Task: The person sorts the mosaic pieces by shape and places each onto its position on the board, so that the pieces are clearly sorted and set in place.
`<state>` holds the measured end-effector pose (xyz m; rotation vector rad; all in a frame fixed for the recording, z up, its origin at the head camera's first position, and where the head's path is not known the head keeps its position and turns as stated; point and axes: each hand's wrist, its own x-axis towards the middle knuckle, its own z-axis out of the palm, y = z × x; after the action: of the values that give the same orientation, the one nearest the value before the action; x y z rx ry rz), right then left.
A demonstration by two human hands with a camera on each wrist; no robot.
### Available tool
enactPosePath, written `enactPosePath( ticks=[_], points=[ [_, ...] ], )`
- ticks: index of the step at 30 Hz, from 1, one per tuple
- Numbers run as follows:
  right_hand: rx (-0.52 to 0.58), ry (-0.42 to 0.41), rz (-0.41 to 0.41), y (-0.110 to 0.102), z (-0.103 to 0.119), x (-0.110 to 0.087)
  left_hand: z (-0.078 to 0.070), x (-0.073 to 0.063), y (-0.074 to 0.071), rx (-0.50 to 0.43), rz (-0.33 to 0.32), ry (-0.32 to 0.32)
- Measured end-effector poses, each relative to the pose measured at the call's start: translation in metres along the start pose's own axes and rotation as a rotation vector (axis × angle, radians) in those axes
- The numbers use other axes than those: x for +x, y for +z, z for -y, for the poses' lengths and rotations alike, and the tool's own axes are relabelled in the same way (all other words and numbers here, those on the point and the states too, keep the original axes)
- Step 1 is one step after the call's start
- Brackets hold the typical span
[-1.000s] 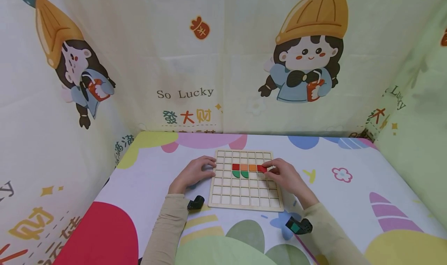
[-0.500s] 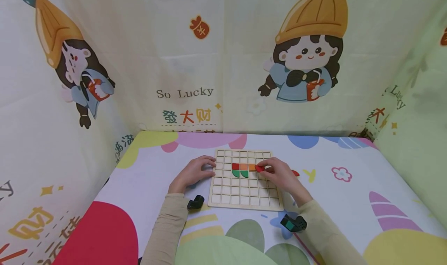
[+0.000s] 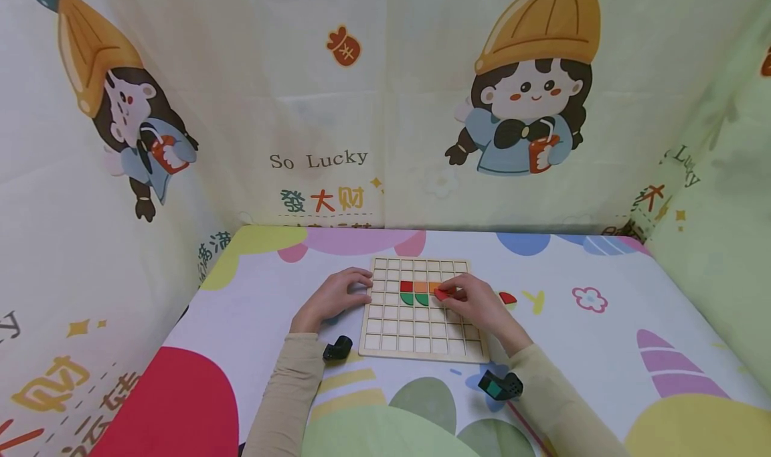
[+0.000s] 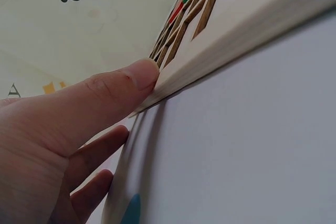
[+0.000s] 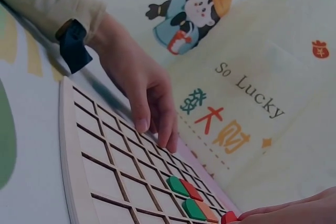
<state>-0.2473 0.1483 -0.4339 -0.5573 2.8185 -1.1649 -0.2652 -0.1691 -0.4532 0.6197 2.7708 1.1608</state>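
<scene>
My right hand (image 3: 478, 303) pinches a small red piece (image 3: 441, 295) between thumb and fingers above the gridded wooden board (image 3: 405, 328). The held piece partly covers an orange tile (image 3: 434, 287). Beside that lie another orange tile (image 3: 421, 287) and a red square tile (image 3: 406, 286). Two green quarter-round tiles (image 3: 421, 300) sit in the row below. My left hand (image 3: 334, 298) lies at the board's left edge; in the left wrist view its thumb (image 4: 139, 77) touches the rim. Only the fingers of my right hand (image 5: 299, 208) show in the right wrist view.
A red piece (image 3: 508, 298) with some green beside it lies on the table right of the board, partly behind my right hand. Both wrists carry black cameras (image 3: 501, 385). A printed cloth (image 3: 578, 350) covers the table, and patterned fabric walls (image 3: 415, 176) surround it.
My right hand has moved left across the board with the red piece, from the cell right of the orange tiles. This uncovers the pieces on the right. My left hand stays put.
</scene>
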Motion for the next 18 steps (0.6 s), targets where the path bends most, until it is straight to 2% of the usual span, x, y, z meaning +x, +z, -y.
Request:
enactPosePath(
  ticks=[18],
  points=[
    [-0.058,-0.063,0.0,0.0064,-0.0027,0.0016,0.0007,0.0004,0.0011,0.002,-0.001,-0.008]
  ],
)
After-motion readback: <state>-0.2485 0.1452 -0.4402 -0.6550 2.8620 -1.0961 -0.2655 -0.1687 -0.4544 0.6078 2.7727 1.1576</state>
